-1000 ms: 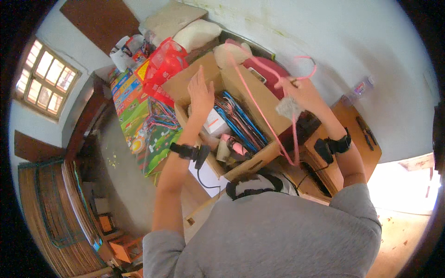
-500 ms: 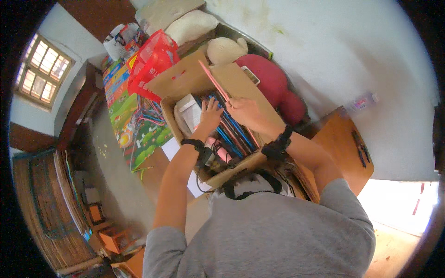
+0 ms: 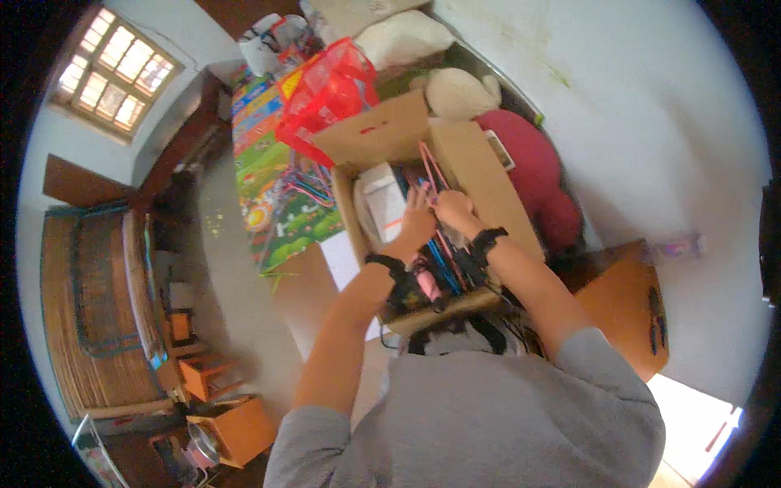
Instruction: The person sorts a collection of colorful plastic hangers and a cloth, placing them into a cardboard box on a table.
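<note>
A cardboard box [image 3: 482, 175] stands before me with its flaps up. Inside, several slim blue and dark hangers [image 3: 442, 262] lie packed in a row. My right hand [image 3: 457, 210] is closed on a pink hanger [image 3: 432, 163], which slants up out of the box toward its far side. Just to its left, my left hand [image 3: 418, 220] lies over the row, fingers stretched out and touching the hangers. Left of the hands sits a white carton [image 3: 384, 200]. Nearer me in the box is a pink cylindrical object [image 3: 427, 283] with a dark cord.
Left of the box, loose coloured hangers [image 3: 311, 185] lie on a colourful mat [image 3: 281, 215], with a red plastic bag [image 3: 333, 93] beyond. Behind the box are a dark red cushion [image 3: 533, 183] and a phone [image 3: 500, 150]. A wooden surface [image 3: 622, 301] extends at right.
The view has shifted, so the box appears further right and lower. The pink hanger in my right hand stands less far out of the box, and both hands are closer together.
</note>
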`<state>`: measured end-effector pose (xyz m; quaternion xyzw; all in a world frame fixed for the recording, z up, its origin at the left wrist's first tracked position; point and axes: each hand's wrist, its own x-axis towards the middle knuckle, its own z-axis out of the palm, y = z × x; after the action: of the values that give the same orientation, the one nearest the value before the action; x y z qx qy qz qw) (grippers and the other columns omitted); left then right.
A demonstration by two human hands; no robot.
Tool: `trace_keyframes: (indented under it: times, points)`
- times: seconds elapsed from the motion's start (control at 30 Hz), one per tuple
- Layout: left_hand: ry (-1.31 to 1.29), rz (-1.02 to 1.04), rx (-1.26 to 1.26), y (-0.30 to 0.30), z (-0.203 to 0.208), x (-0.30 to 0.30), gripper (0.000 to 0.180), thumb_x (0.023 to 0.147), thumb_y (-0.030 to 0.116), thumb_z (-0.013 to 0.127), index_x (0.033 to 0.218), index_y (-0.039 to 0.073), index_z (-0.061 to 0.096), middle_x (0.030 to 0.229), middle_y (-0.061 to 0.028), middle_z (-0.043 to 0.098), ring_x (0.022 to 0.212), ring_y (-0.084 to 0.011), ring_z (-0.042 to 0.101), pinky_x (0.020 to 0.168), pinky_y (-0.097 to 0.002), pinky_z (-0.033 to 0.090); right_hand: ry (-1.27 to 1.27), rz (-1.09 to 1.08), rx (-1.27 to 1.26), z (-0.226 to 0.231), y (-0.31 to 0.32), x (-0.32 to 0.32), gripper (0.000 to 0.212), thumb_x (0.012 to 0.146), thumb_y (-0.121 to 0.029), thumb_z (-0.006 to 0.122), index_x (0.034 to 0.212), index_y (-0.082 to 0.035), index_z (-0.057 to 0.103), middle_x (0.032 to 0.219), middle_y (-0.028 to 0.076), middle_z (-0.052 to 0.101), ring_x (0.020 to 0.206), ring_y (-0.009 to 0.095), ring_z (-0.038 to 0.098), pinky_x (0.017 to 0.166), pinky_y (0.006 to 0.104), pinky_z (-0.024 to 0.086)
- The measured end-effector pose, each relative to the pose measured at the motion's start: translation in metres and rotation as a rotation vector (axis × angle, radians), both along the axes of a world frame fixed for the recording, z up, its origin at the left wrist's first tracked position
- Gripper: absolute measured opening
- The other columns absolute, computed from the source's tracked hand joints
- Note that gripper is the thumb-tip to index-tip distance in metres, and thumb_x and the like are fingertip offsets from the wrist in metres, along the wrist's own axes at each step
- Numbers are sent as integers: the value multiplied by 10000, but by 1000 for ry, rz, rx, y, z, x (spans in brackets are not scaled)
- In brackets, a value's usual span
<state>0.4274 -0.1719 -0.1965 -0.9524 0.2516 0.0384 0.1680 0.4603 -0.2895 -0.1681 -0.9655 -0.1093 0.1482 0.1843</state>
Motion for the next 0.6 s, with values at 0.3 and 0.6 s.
trace_keyframes:
  times: [0.3, 0.6]
  points:
    - [82, -13, -108, 3, 21, -3, 486, 764, 346, 547, 1215, 172, 496, 1355, -75, 317, 1309, -314, 125, 1040, -504, 108, 105, -15, -140, -8, -21, 24, 242, 702, -218, 576, 885, -84, 662, 946, 120, 633, 876, 271, 616, 703, 392, 500]
    - [84, -20, -164, 3, 18, -1, 488, 737, 323, 584, 1181, 134, 517, 1345, -108, 321, 1303, -319, 142, 1037, -513, 136, 241, -152, 84, -40, -31, 39, 251, 706, -264, 571, 809, -54, 660, 818, 137, 643, 771, 298, 625, 644, 419, 484]
